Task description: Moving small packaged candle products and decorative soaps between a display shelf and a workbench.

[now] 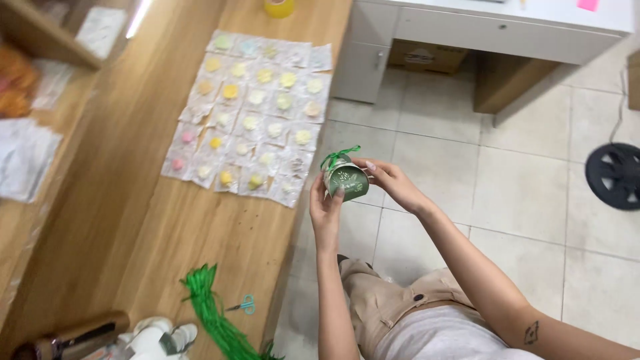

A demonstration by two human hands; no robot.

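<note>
I watched both hands meet at the centre of the frame, just off the right edge of the wooden table (153, 220). The left hand (325, 212) cupped a small green tin (347, 180) from below, fingers curled narrowly around its side. The right hand (392, 181) gripped the tin from the right — thumb and fingertips pinched close near the green ribbon bow (339, 157) tied on top. The tin sat tilted between the two palms, above the tiled floor (520, 200).

On the table, at upper centre, lay a grid of clear packets with pastel discs (257, 110). At the bottom left of centre I saw a bundle of green ribbon strands (212, 310) and, just beside it, small teal-handled scissors (245, 305). A white desk (467, 27) stood along the top right — a black wheel (615, 176) at the far right edge.
</note>
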